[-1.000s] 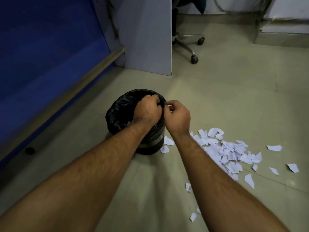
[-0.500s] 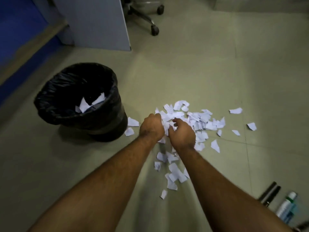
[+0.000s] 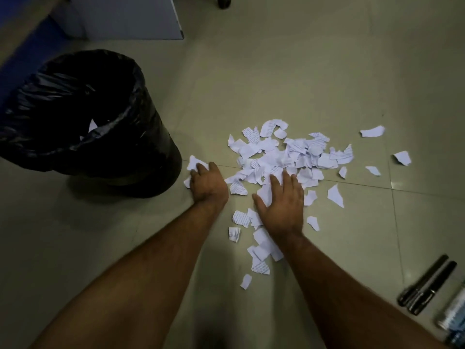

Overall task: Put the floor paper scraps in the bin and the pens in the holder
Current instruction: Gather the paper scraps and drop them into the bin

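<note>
Blue wall (image 3: 22, 39): far left edge, running back behind the bin.
Bin (image 3: 151, 157): dark and round, lined with a black plastic bag (image 3: 75, 79) folded over the rim; standing on the floor at left, near the scrap pile.
Inside the bin: a few white scraps (image 3: 92, 125) visible low down in the bag.
Grey panel (image 3: 125, 16): upright at top, beyond the bin; a chair wheel (image 3: 224, 1) just past its right end.
Left hand (image 3: 207, 182): palm down on the floor just right of the bin's base, fingers curled onto a scrap at the pile's left fringe; closed around it or merely pressing on it, cannot tell.
Paper scraps (image 3: 289, 154): torn white pieces, some printed, heaped on the floor between the hands and spreading away from the person; a trail of them leading back between the forearms.
Right hand (image 3: 283, 200): flat and spread, palm down, fingers lying on the near edge of the pile; gripping nothing.
Stray scraps (image 3: 372, 131): a handful lying apart to the right of the heap.
Floor (image 3: 276, 71): pale tiles with thin seams.
Pens (image 3: 427, 283): two dark ones side by side, touching, on the floor at lower right, well apart from both hands.
Bottle (image 3: 453, 316): lying at the bottom right corner just beside the pens, blurred and cut by the frame edge.
</note>
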Available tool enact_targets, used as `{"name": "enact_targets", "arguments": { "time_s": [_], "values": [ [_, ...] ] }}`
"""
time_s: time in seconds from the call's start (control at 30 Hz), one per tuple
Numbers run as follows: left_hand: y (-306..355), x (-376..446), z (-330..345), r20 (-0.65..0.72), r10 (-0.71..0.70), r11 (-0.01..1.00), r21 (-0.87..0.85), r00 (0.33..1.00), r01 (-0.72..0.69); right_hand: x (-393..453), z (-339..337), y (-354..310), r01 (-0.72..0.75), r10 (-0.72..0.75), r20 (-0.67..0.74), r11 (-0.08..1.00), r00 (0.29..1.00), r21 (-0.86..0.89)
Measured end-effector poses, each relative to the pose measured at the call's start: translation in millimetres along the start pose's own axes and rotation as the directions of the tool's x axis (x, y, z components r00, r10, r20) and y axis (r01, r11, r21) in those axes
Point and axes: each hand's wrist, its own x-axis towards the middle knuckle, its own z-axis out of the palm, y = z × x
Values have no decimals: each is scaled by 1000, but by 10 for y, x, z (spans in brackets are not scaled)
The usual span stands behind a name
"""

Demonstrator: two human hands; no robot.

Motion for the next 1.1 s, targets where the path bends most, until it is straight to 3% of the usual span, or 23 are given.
{"name": "enact_targets", "arguments": {
  "time_s": [0.13,0.27,0.37,0.47,0.53,0.63,0.67,0.77,0.83,0.97,1.1],
  "values": [
    [216,-373,26,-119,261,949,-150,958,-277,-39,-47,3,1,0,-16,995,1000,96],
    [274,-308,-6,-271,324,907,-185,907,-379,-51,-67,-11,9,8,-71,972,997,235],
    [370,-194,-116,-115,416,852,-296,902,-431,-38,-82,40,8,25,-80,923,997,385],
    [389,-226,-178,165,550,834,-173,819,-525,-65,-166,59,-32,71,-58,864,996,502],
    [384,-289,-206,143,582,813,-79,801,-577,-23,-249,75,-37,74,-59,879,996,475],
    [452,-365,-270,-14,600,800,10,800,-599,80,-353,173,-48,52,-8,962,999,269],
    [490,-359,-282,2,587,810,-10,810,-587,115,-375,203,-75,67,50,977,997,201],
    [598,-360,-231,225,539,838,-41,812,-544,146,-391,259,-95,72,226,991,971,94],
    [643,-425,-168,217,533,839,-9,818,-544,144,-401,279,-88,60,262,991,963,97],
    [671,-589,-126,14,511,860,-16,859,-511,135,-456,300,-85,55,238,989,970,118],
    [639,-647,-96,12,454,890,-49,891,-453,-66,-574,121,-82,68,126,991,990,105]
  ]
}}
